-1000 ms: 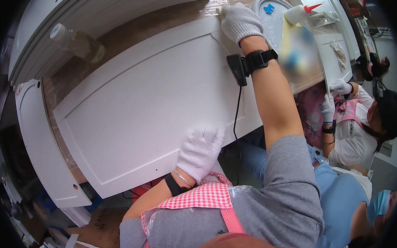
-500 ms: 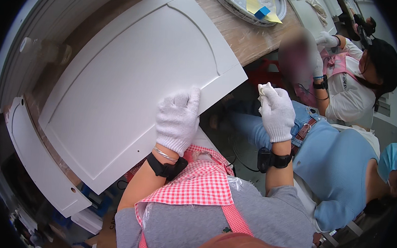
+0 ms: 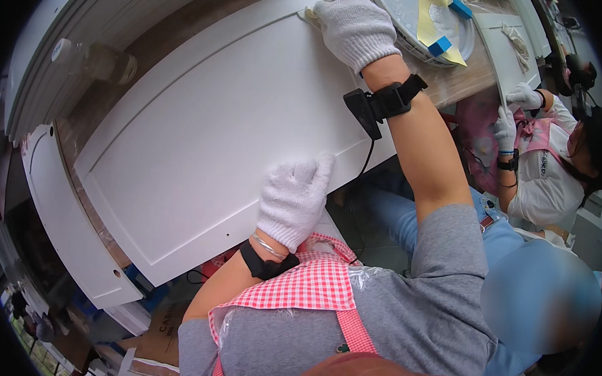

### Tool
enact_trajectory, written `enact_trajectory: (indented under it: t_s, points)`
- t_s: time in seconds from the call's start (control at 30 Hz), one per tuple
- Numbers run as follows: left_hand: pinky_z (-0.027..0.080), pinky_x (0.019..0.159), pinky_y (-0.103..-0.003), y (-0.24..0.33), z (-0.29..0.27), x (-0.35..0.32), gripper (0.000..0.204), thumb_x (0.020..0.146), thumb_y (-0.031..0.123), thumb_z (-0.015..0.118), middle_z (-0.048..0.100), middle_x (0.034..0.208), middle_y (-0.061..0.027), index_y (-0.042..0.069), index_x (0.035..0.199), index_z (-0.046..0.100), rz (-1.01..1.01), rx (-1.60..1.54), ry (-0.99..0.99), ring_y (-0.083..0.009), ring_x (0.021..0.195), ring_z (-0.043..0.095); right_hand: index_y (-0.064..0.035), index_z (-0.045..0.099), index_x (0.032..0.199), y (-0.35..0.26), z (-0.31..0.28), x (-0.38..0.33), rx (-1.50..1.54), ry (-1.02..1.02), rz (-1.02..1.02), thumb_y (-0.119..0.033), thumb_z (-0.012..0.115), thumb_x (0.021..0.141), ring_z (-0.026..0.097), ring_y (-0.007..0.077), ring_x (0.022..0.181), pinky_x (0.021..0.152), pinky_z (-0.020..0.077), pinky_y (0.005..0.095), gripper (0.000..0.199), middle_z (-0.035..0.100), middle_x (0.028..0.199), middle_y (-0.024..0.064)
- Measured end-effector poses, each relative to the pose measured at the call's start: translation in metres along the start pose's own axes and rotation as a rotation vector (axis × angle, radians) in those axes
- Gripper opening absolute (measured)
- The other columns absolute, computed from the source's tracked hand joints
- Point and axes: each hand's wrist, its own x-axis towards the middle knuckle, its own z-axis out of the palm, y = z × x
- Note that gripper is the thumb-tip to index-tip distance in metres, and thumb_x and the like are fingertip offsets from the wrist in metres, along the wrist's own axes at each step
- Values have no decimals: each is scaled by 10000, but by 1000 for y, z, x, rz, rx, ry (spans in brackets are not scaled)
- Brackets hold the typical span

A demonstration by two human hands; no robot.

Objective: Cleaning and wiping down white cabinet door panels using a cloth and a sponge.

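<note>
A large white door panel (image 3: 201, 142) with a curved groove lies slanted across the work table. My left hand (image 3: 293, 198), in a white knit glove, rests over its near edge with the fingers curled, holding the panel. At the panel's far right corner my right hand (image 3: 355, 31), also gloved, is closed on a small off-white cloth (image 3: 311, 15). The cloth touches the panel at the end of the groove; most of it is hidden under my fingers.
A narrower curved white panel (image 3: 74, 224) lies at the left, near a clear bottle (image 3: 93, 61). Beyond my right hand are a round white tub (image 3: 404, 30), yellow paper (image 3: 429, 24) and a blue block (image 3: 440, 46). Co-workers sit at the right; one gloved hand (image 3: 523, 96) touches another panel.
My right hand, with the cloth, has moved from beside the panel up and left onto its far corner. My left hand stays on the near edge.
</note>
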Motion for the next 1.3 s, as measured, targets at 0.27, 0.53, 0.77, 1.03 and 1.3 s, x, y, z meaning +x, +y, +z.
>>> enact_trajectory:
  t_s: [0.27,0.53,0.77,1.03,1.3]
  points:
    - [523,666,-439,-2,2,-1,582,706,27,738,576,838,-85,29,1286,693,5,-30,26,-301,776,636,-147,795,1091,-5,-17,-34,26,-63,-30,-139,639,950,718,318,1028,833,628,449,211,714,1151,107]
    - [519,651,-442,-7,3,-4,552,717,29,722,568,837,-84,26,1268,694,-22,-49,28,-292,764,629,-176,794,1195,-8,-3,0,42,-14,-165,-152,646,975,727,305,1098,881,635,442,266,721,1158,98]
    - [516,660,-424,-5,3,-4,512,754,50,710,577,846,-73,45,1265,703,-40,-49,3,-274,776,634,-176,761,1161,-18,2,16,-55,-22,-155,-154,694,959,708,299,1053,848,625,427,213,682,1101,73]
    - [522,708,-453,-4,7,-5,492,744,89,735,584,899,-94,49,1233,712,-24,-23,1,-300,833,638,-181,792,1122,-33,-7,19,-15,-44,-52,-143,675,960,708,327,1060,866,620,430,203,715,1093,92]
    - [528,727,-490,-5,5,-4,246,742,138,776,605,985,-120,69,972,722,-57,-5,-97,-363,860,641,-97,803,1061,-118,-14,10,359,-100,-163,-148,657,961,722,368,1019,851,612,470,184,721,1119,167]
